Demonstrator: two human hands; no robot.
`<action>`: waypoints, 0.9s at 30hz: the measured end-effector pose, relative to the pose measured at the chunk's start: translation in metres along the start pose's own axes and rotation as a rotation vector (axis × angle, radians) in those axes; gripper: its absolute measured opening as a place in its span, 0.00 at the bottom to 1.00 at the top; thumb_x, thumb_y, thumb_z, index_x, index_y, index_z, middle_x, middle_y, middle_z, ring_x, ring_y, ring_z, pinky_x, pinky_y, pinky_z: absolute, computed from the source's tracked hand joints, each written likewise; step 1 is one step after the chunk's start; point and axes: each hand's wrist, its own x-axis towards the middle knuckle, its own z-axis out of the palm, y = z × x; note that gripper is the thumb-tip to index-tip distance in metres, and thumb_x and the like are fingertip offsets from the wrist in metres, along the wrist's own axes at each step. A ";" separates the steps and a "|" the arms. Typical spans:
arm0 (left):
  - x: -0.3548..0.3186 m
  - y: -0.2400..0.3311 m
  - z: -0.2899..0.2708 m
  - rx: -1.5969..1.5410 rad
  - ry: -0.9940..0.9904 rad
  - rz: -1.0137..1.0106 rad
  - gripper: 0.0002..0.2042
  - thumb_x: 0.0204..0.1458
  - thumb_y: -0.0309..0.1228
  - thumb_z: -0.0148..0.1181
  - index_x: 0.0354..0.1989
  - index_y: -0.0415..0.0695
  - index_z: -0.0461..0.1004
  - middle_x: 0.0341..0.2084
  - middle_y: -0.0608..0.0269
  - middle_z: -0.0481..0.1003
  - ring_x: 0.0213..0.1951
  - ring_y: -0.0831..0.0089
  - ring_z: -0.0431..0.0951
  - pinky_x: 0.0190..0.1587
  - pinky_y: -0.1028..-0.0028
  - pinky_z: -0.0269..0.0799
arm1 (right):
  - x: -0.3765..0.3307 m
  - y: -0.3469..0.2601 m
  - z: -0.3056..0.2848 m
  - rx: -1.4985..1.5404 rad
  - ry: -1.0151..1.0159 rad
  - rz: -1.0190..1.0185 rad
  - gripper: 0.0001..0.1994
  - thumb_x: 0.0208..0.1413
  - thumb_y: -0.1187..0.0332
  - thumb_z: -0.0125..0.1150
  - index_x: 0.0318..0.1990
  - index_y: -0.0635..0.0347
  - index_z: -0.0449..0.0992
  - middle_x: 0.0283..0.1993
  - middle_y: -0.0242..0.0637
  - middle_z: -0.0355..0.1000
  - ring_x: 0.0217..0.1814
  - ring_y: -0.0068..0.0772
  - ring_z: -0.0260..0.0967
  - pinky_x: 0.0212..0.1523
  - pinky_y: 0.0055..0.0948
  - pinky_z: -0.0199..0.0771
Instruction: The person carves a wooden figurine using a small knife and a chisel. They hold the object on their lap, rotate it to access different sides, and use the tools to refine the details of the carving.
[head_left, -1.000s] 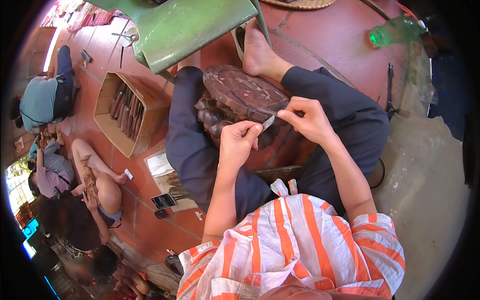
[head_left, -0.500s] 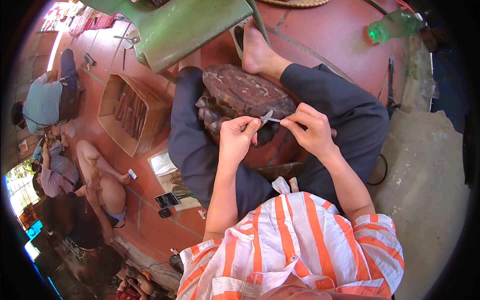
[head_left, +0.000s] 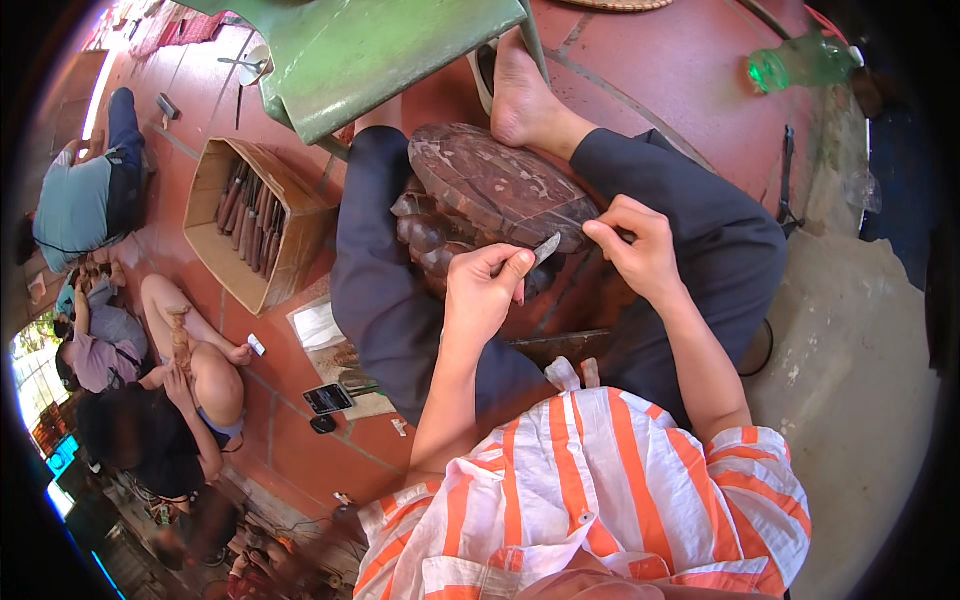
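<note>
My left hand (head_left: 484,283) is closed, thumb against fingers, on a small flat grey piece (head_left: 547,248) with a pointed end; whether it is a blade, stone or folded paper I cannot tell. To its right my right hand (head_left: 638,245) is closed in a pinch, fingertips beside the carving's right end. Something dark shows between its fingers, but what they hold is hidden. A dark brown wood carving (head_left: 500,185) lies between my legs, with a flat oval face and rounded knobs along its lower left side.
A cardboard box (head_left: 215,262) of wooden-handled tools stands left. Beyond my feet is a green plastic chair (head_left: 390,60). A phone (head_left: 328,398) lies by my left knee, a green bottle (head_left: 800,64) at far right. Other people sit along the left.
My hands have moved apart. The thin grey rod that ran from my right fingertips to the grey piece no longer shows. My right hand has shifted slightly right; the view has shifted a little.
</note>
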 end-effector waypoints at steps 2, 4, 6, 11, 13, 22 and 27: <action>0.000 0.000 -0.001 -0.006 -0.003 -0.001 0.09 0.54 0.31 0.61 0.29 0.36 0.78 0.11 0.72 0.68 0.13 0.89 0.59 0.16 0.83 0.49 | -0.004 -0.006 -0.002 0.006 -0.005 -0.051 0.08 0.46 0.72 0.68 0.24 0.66 0.76 0.20 0.37 0.63 0.20 0.33 0.60 0.23 0.29 0.60; -0.001 -0.001 -0.001 -0.005 -0.005 0.002 0.09 0.54 0.31 0.61 0.29 0.36 0.78 0.11 0.72 0.68 0.13 0.89 0.59 0.16 0.83 0.49 | -0.010 -0.012 -0.001 -0.041 -0.026 -0.167 0.07 0.45 0.72 0.69 0.24 0.65 0.77 0.20 0.37 0.63 0.20 0.33 0.60 0.23 0.29 0.59; 0.000 0.001 -0.001 -0.006 -0.003 -0.002 0.10 0.54 0.31 0.61 0.29 0.36 0.78 0.11 0.72 0.68 0.13 0.89 0.59 0.16 0.84 0.49 | -0.012 -0.015 0.001 -0.060 -0.015 -0.167 0.07 0.45 0.72 0.69 0.24 0.65 0.76 0.20 0.37 0.63 0.20 0.34 0.60 0.23 0.29 0.59; -0.001 0.005 -0.001 0.016 0.007 -0.032 0.10 0.54 0.31 0.61 0.29 0.36 0.78 0.11 0.72 0.68 0.13 0.89 0.59 0.16 0.84 0.49 | -0.008 -0.011 0.001 -0.040 -0.021 -0.156 0.08 0.46 0.71 0.68 0.24 0.65 0.76 0.20 0.38 0.63 0.20 0.34 0.61 0.23 0.29 0.60; -0.001 0.005 0.000 0.020 0.002 -0.030 0.09 0.54 0.31 0.61 0.29 0.36 0.78 0.11 0.72 0.68 0.13 0.89 0.59 0.16 0.84 0.48 | -0.002 -0.011 0.001 -0.012 -0.046 -0.136 0.09 0.46 0.70 0.68 0.24 0.66 0.76 0.20 0.37 0.63 0.20 0.32 0.61 0.23 0.29 0.59; -0.001 0.007 0.001 0.048 -0.005 -0.058 0.09 0.54 0.29 0.59 0.29 0.34 0.78 0.11 0.70 0.69 0.15 0.86 0.65 0.19 0.80 0.57 | 0.012 -0.008 0.001 0.052 -0.162 0.012 0.08 0.49 0.72 0.66 0.24 0.67 0.75 0.19 0.37 0.64 0.21 0.26 0.60 0.24 0.27 0.59; -0.001 0.002 -0.001 -0.026 -0.002 -0.025 0.08 0.54 0.29 0.60 0.30 0.37 0.79 0.11 0.68 0.70 0.16 0.85 0.66 0.20 0.81 0.58 | 0.005 0.001 0.004 0.122 -0.087 0.021 0.10 0.50 0.70 0.65 0.24 0.67 0.75 0.21 0.35 0.67 0.23 0.26 0.62 0.27 0.26 0.62</action>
